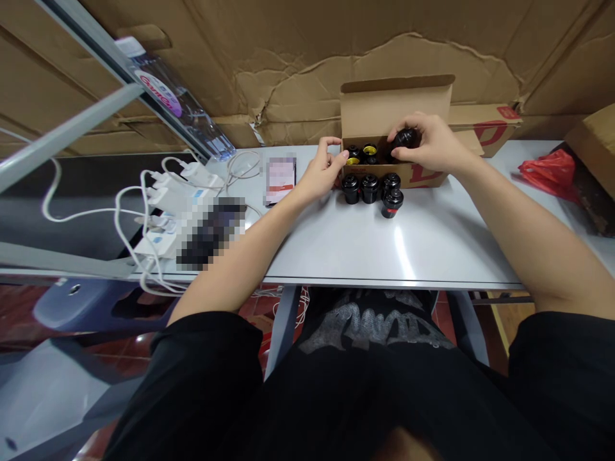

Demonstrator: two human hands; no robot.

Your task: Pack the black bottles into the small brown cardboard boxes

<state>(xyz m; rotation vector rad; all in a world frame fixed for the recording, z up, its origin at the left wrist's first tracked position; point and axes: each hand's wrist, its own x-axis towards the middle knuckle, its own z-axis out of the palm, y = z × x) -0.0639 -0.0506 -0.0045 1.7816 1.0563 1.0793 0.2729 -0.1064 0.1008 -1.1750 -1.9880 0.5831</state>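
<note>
"Ganten" on btl label (157,93), red "D" on rear bx (486,127)

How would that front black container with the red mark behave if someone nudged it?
The black container might tip, since its base looks narrower than its top. Once down, its round body could roll. Its glossy surface may feel slippery.

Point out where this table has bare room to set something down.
The widest bare patch of the table lies between the left forearm and right forearm, from the black parts to its front edge. A narrow strip runs between the left hand and the blurred pink item. Crowded: the white power strips on the left, and the open box.
</note>
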